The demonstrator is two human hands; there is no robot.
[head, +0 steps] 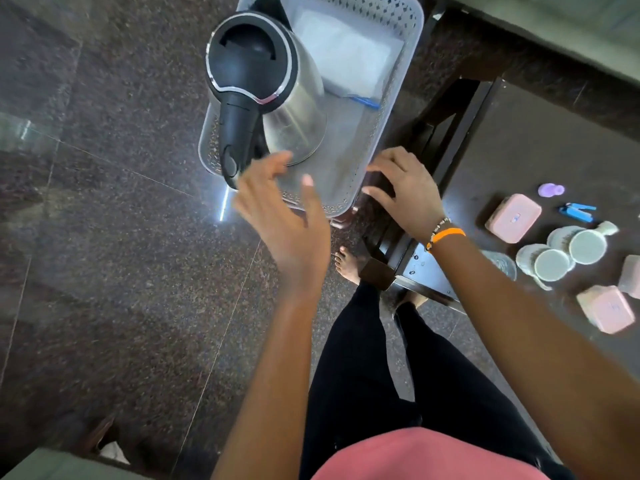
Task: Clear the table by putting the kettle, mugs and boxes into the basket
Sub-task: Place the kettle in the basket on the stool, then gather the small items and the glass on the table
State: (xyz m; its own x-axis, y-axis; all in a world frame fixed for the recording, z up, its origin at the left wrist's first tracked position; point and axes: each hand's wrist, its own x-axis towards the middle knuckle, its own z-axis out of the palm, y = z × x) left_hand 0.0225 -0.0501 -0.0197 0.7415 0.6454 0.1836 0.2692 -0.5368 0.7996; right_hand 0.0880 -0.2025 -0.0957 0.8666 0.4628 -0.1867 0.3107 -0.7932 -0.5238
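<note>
Beside a dark wooden table (pixel 519 140), seen from above, a pale plastic basket (pixel 412 39) sits on what looks like a stool or chair, though its support is mostly hidden. Standing upright inside the basket is a steel kettle (pixel 294 109) with a black lid and a black handle that juts over the near rim. Behind the kettle in the basket lies something flat and white with a blue strip.

Both hands are empty. The left hand (pixel 287 216) hovers just in front of the kettle's handle, fingers spread and loose, touching nothing clearly. The right hand (pixel 405 192) is open too, fingers curled lightly near the basket's near corner; whether it touches the rim cannot be told.

Still on the table, well apart from the basket, are two pale mugs (pixel 568 251) side by side, a pink box (pixel 512 218) beyond them, another pink box (pixel 606 308) nearer, and part of a third at the edge. A small purple item (pixel 550 189) and a blue tool (pixel 576 212) lie nearby.

The mugs appear ceramic, so likely rigid, breakable and best lifted by the handle or around the body. The boxes look like light, stiff plastic, easy to pinch across their sides. The kettle would be heaviest, held by its handle.

Underfoot is polished, speckled dark stone floor (pixel 104 202) with glare; bare feet and black trousers show below.
</note>
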